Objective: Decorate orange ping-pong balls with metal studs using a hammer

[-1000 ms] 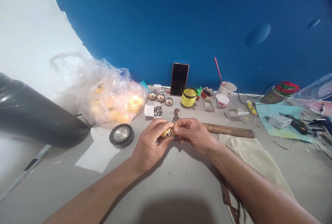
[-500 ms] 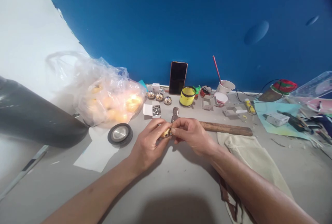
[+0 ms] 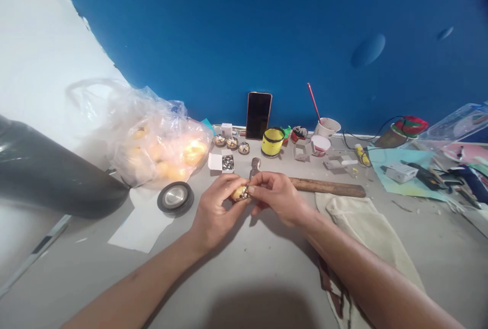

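My left hand (image 3: pixel 213 207) is closed around a small yellow ball (image 3: pixel 239 194) partly covered with shiny metal tacks. Against the ball's right side, the thumb and fingers of my right hand (image 3: pixel 280 198) are pinched together. Whatever they pinch is too small and hidden to make out. Just beyond my hands lies a hammer (image 3: pixel 328 187), its head partly behind my right fingers. A small open white box (image 3: pixel 227 162) full of shiny metal tacks stands behind my left hand. Behind that box are three balls (image 3: pixel 232 143) covered in shiny metal.
A black round lid-like disc (image 3: pixel 175 198) lies left on white paper (image 3: pixel 139 227). A plastic bag (image 3: pixel 160 141) with yellow things, a phone (image 3: pixel 258 115), a yellow cup (image 3: pixel 272 143) and paper cups (image 3: pixel 327 128) stand behind. Beige cloth (image 3: pixel 366 227) lies under my right forearm.
The view has shifted slightly. The ball in my left hand has turned, so more of its yellow surface and tacks show. My right fingers still pinch at its right side.
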Motion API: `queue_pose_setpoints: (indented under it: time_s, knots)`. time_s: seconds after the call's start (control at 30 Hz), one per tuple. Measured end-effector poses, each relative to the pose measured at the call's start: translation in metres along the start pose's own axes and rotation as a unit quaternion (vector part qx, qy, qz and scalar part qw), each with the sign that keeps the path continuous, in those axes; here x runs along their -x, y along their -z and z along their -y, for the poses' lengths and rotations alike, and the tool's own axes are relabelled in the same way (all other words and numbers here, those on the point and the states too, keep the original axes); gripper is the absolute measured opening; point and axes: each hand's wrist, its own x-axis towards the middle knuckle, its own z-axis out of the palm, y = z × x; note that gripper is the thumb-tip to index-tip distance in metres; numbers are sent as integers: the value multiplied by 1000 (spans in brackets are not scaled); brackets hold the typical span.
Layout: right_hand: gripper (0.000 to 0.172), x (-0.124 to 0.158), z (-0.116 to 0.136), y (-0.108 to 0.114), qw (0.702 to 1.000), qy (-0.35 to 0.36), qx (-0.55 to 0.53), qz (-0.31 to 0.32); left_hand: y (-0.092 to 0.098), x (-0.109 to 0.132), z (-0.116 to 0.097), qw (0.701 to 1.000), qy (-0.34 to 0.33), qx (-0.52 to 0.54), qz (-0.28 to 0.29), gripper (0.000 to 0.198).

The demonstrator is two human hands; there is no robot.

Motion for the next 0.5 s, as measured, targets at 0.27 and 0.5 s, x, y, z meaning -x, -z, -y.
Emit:
queue_pose_setpoints:
  time_s: [0.27, 0.5]
  knots:
    - [39, -3, -2, 11, 994, -8, -82, 74, -1, 0, -3, 980, 127, 155, 12, 30]
    - [45, -8, -4, 15, 999, -7, -18, 39, 4, -3, -7, 910, 268, 313, 47, 41]
